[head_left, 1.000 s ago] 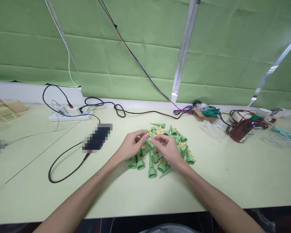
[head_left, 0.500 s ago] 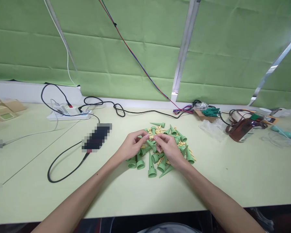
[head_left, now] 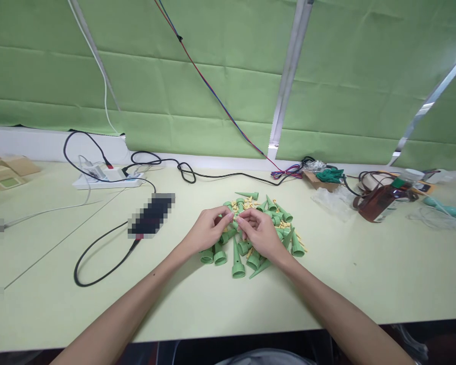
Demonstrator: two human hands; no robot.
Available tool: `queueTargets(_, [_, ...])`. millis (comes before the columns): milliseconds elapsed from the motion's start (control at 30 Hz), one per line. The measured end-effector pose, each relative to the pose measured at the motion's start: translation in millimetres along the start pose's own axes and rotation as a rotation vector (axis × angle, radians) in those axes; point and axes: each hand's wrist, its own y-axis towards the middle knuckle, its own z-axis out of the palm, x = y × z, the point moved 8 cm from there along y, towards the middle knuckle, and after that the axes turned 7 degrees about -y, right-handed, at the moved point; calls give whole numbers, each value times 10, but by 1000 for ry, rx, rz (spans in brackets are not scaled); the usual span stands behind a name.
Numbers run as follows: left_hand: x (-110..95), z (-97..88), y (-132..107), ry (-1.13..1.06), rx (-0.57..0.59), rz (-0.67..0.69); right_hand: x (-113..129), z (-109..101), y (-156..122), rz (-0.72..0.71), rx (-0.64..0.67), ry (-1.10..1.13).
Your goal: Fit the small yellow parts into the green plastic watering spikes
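Note:
My left hand [head_left: 208, 226] and my right hand [head_left: 263, 234] meet above a pile of plastic parts. Thumb and fingers of both are pinched together on a small yellow plastic piece [head_left: 235, 218], mostly covered by the fingertips. Around and under them lie several hollow green plastic spikes [head_left: 238, 267], cone-shaped with a wide round collar. Small yellow plastic pieces [head_left: 287, 224] are mixed in among the spikes. Part of the pile is hidden behind my hands.
Left of the pile lies a blurred dark device [head_left: 152, 215] with a black cable. A power strip [head_left: 108, 178] stands farther back. At the right are a brown bottle [head_left: 380, 203], clear plastic wrap [head_left: 332, 203] and a small cardboard box [head_left: 319, 181].
My right hand has shifted slightly left, bringing the fingertips of both hands closer together. Less of the yellow piece shows between them now.

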Motion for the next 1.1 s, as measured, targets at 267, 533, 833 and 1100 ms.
queueTargets(267, [47, -133, 24, -27, -117, -33, 25, -82, -6, -12, -74, -130])
queueTargets(533, [240, -208, -11, 452, -141, -168, 46, -75, -25, -18, -78, -193])
queueTargets(833, [339, -107, -28, 515, -3, -230, 76, -80, -32, -25, -75, -201])
queueTargets(1100, [394, -107, -16, 423, 10, -219, 36, -68, -21, -15, -74, -199])
